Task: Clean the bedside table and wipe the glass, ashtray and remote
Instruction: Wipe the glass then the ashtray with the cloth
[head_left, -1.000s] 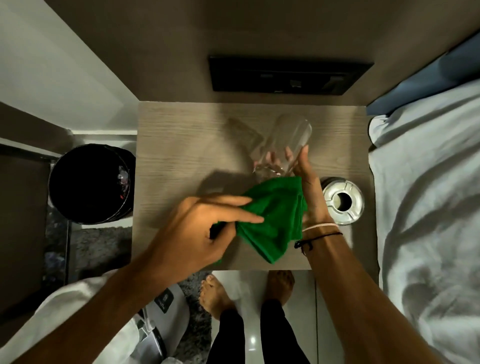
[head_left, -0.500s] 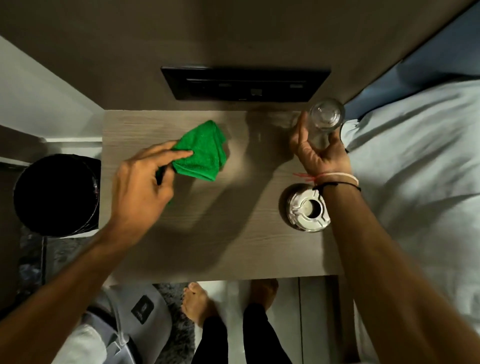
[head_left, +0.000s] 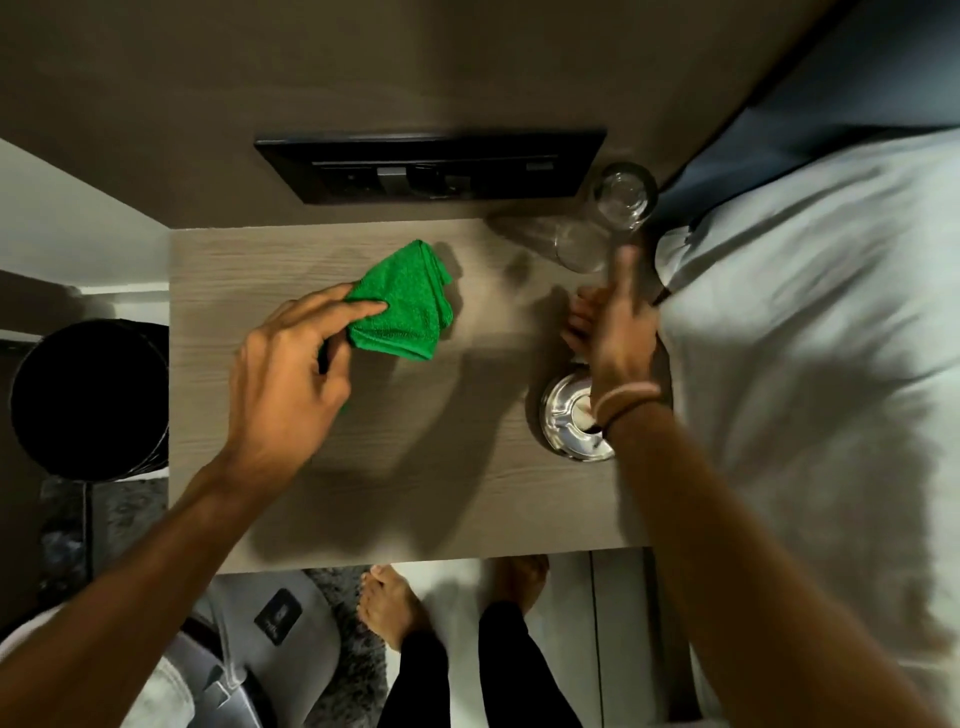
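Note:
A clear drinking glass (head_left: 608, 218) stands upright at the far right corner of the wooden bedside table (head_left: 363, 478). My right hand (head_left: 615, 322) hovers just in front of it, blurred, fingers spread, holding nothing. Part of the round metal ashtray (head_left: 563, 421) shows under my right wrist near the table's right edge. My left hand (head_left: 291, 374) pinches a folded green cloth (head_left: 402, 304) that lies on the table's far middle. No remote is in view.
A black switch panel (head_left: 431, 166) is set in the wall behind the table. A black bin (head_left: 88, 400) stands on the floor to the left. The bed with white sheets (head_left: 810, 364) borders the table's right side. My bare feet (head_left: 395, 608) are below the front edge.
My right hand carried the glass to the far right corner, set it down and let go. My left hand moved the green cloth away to the table's far middle.

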